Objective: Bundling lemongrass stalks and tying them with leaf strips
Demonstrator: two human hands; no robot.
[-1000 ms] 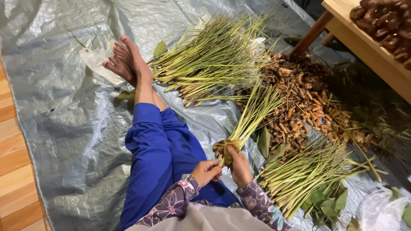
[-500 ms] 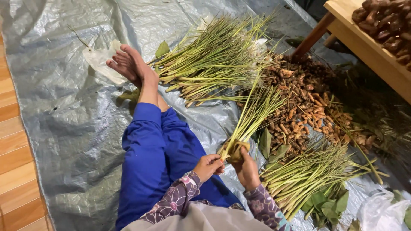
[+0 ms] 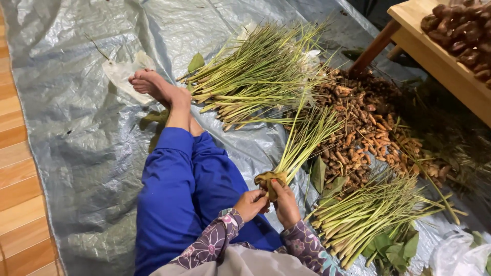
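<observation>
In the head view, the person sits on a grey plastic tarp (image 3: pixel 76 153) with legs in blue trousers (image 3: pixel 179 204) stretched toward the upper left of the frame, bare feet (image 3: pixel 153 87) crossed at the ankles. Both hands meet low in the centre of the frame: the left hand (image 3: pixel 250 204) curls its fingers closed around the base of a small bundle of green stalks (image 3: pixel 302 143), and the right hand (image 3: pixel 285 204) clamps on the same base from the other side, thumb up against a yellowish leaf wrap (image 3: pixel 268 180) that binds the stalk ends. The bundle slants from the hands up toward the middle right, its tips fanning over a heap of brown rhizomes (image 3: pixel 368 138). Compared with a second ago, the hands and bundle sit slightly higher and further right in the frame, and the bundle leans more steeply; the feet have shifted little. A large pile of stalks (image 3: pixel 255 76) lies in the upper centre, another pile (image 3: pixel 368 214) at lower right with green leaves (image 3: pixel 394 250) beside it. A wooden table (image 3: pixel 440 61) at the upper right is cut off by the frame edge, and the dark items on it are hard to identify. The fingertips under the wrap are hidden, and the forearms show only patterned sleeves (image 3: pixel 220 240).
</observation>
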